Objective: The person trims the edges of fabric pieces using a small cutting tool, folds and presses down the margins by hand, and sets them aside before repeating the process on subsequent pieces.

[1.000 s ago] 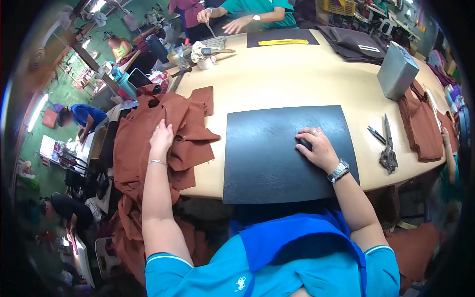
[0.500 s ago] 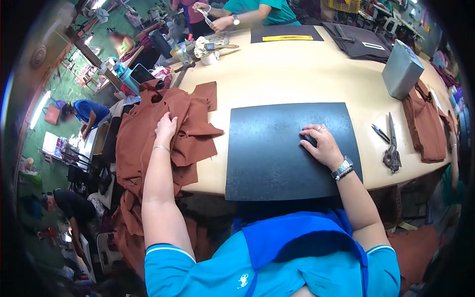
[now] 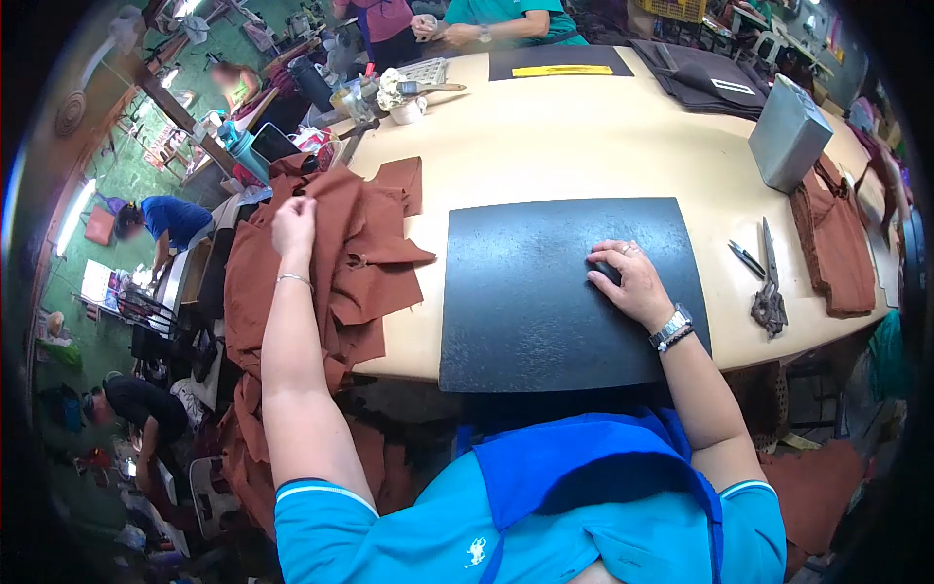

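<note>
Rust-brown cloth pieces (image 3: 375,282) lie in a loose, rumpled pile at the left of a pale, smooth-topped worktable (image 3: 545,146), some hanging over its near edge. The worker's bare left hand (image 3: 295,224) is closed on the cloth at the pile's upper part, fingers bunched at a fold. Well apart from it, the right hand (image 3: 630,280) curls around a small black object (image 3: 605,272), its shape mostly hidden by the fingers, over the right half of a black, flat rectangular mat (image 3: 525,311). The mat lies just right of the pile, directly in front of the worker, who wears a turquoise shirt and a bright blue apron.

Right of the mat, long-bladed metal scissors with dark, wrapped-looking handles (image 3: 769,292) rest near a smaller dark hand tool (image 3: 746,259). Beyond them, a grey box-shaped block (image 3: 790,136) stands upright beside a folded stack of rust-brown cloth (image 3: 839,248). At the table's far left, a wooden-handled brush (image 3: 428,88) lies across a white cup (image 3: 409,111). A bright yellow strip (image 3: 561,70) rests on a dark flat sheet (image 3: 506,64) at the far edge, where a co-worker in a green shirt (image 3: 508,14) stands.
</note>
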Tool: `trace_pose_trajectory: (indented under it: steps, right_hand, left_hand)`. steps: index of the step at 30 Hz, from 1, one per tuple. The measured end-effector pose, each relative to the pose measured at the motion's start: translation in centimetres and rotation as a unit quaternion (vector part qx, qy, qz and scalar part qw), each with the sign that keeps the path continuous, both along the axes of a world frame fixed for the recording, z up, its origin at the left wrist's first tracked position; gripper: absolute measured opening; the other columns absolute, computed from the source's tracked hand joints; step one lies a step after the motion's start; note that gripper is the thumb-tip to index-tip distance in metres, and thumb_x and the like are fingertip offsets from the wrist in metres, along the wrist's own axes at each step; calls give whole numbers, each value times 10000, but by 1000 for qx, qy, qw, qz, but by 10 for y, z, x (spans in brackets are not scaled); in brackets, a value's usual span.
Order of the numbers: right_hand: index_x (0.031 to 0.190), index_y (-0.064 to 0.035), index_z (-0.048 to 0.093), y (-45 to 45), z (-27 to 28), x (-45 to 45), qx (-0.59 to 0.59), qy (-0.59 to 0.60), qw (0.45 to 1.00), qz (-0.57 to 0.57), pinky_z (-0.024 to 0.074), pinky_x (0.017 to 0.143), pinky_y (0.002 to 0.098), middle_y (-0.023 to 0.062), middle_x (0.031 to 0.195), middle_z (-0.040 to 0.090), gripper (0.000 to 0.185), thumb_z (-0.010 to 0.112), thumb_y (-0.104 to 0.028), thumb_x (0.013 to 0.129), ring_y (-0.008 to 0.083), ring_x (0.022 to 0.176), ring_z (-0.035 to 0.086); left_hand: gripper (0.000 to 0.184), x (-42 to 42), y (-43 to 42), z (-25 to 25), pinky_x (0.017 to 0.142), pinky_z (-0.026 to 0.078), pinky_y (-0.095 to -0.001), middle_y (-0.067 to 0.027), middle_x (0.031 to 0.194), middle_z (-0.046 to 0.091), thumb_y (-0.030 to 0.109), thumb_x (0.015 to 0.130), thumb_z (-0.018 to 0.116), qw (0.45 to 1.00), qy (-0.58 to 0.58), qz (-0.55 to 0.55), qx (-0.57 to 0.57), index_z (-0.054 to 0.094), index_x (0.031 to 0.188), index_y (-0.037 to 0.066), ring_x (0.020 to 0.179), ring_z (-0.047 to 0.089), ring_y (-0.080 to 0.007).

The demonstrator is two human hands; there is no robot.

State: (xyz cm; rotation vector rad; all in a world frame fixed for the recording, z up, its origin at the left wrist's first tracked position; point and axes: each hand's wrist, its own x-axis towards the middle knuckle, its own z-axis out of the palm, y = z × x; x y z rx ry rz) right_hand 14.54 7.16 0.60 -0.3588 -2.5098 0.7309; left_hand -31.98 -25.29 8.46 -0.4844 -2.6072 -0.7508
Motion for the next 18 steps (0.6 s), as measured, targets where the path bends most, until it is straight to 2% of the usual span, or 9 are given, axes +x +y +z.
trace_pose_trajectory:
  steps: [2,4,5,8,10,11,14,15,18]
  right_hand:
    - [1037,-77,705,0,3,0,-21,-1,1000,-1,417,1055,440,94,1183,669,206,723,-191,866,283,1149,593]
    - [1040,-77,706,0,2,1,-30,-3,1000,1,412,1059,442,94,1184,669,208,721,-194,868,281,1153,593]
    - [1042,-77,706,1,0,1,-27,-3,1000,5,407,1065,444,94,1187,668,211,720,-197,869,278,1158,592]
    - [1045,-78,706,1,0,-1,-10,-8,1000,-3,395,1076,448,94,1191,668,215,718,-205,872,272,1169,591]
    - [1047,-80,706,0,-1,1,-5,-8,1000,-7,390,1082,451,94,1192,668,217,718,-209,872,271,1172,590]
    - [1048,-82,706,0,-1,1,-5,-4,1000,-5,387,1086,454,94,1193,668,218,718,-210,872,271,1172,590]
    - [1051,-88,706,1,-1,1,-3,-4,1000,-3,380,1095,461,94,1192,668,220,719,-216,872,270,1175,590]
    - [1052,-90,706,1,-1,1,-1,-5,1000,-3,377,1098,463,95,1190,668,221,719,-217,872,269,1176,590]
    - [1049,-89,706,3,-4,0,-25,2,1000,6,395,1078,451,93,1189,667,218,722,-211,868,279,1164,590]
  left_hand:
    - [391,-28,-7,6,907,521,-405,-158,1097,727,375,940,627,990,60,7,130,705,1155,57,1025,697,-282]
    - [511,-51,-13,2,989,479,-388,-209,1248,660,343,968,602,978,57,-72,187,577,1319,-27,1152,644,-287]
    - [642,-50,-14,1,1053,432,-385,-234,1398,551,381,958,614,979,-32,-63,190,472,1407,-56,1258,574,-311]
    - [664,2,-9,7,1027,453,-413,-203,1391,557,468,919,643,992,40,-122,-2,525,1377,2,1233,582,-340]
    - [610,64,4,25,969,482,-451,-163,1262,620,542,864,672,983,39,-66,-169,620,1250,72,1155,611,-348]
    - [538,82,7,21,870,506,-470,-130,1110,642,575,826,689,962,94,-66,-246,663,1109,119,1072,632,-322]
    - [449,101,4,-3,779,507,-468,-90,1015,662,547,807,721,931,67,-72,-352,658,963,131,943,680,-306]
    - [334,91,-4,-17,756,521,-479,-87,945,676,445,848,713,932,84,-84,-343,646,940,131,862,693,-326]
    - [237,76,-10,-19,752,537,-485,-118,889,697,351,882,688,947,88,-78,-300,663,932,121,860,697,-334]
